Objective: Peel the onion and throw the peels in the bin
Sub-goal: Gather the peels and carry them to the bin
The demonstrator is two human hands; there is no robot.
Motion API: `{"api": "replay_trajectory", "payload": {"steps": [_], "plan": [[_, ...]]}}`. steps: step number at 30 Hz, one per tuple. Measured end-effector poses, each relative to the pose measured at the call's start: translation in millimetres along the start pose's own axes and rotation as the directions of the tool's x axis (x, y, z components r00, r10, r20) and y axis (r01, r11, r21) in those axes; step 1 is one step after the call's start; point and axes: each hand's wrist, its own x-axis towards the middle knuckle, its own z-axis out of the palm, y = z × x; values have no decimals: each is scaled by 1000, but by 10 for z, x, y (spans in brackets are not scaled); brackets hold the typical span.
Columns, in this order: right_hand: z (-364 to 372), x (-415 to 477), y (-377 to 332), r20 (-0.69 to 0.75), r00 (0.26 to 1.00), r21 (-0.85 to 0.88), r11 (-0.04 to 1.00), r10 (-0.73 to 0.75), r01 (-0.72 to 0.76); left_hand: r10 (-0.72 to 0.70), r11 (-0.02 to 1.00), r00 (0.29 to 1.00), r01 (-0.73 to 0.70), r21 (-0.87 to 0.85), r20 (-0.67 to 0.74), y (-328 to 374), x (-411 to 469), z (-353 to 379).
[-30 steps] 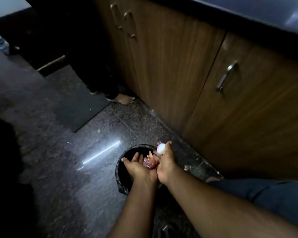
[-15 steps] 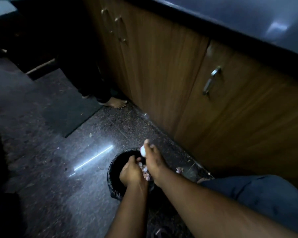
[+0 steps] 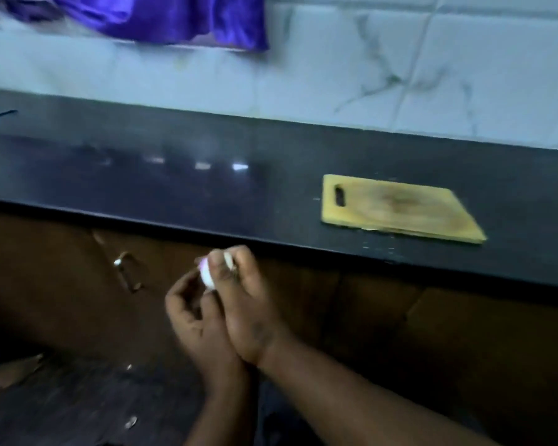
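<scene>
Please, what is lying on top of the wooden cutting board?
Nothing that I can see: the cutting board on the dark counter shows only stains. The peeled onion is in the right hand, below the counter edge.

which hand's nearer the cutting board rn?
Right. The right hand, holding the peeled onion, is below-left of the cutting board; the left hand sits further left, beside it.

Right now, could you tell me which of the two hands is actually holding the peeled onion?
The right hand holds the onion, pinched at its fingertips. The left hand sits beside it, fingers curled, apparently empty.
</scene>
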Motion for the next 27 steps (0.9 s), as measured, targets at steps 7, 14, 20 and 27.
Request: {"api": "replay_trajectory", "payload": {"steps": [7,14,20,27], "plan": [[-1907,175,-756,-425,875,-48,971,-233,235,125,992,816,-96,-81,564,320,-670,1501],[-3163,856,-719,-463,886,-7,1000,-9,6,-318,941,727,321,108,608,257,-465,2420],[-3057,1253,-636,-339,937,-55,993,81,-106,-378,925,736,315,211,562,238,-471,2665],[-2417,1071,-583,-296,937,181,974,186,-136,-428,879,645,459,128,633,226,-540,2631]]}}
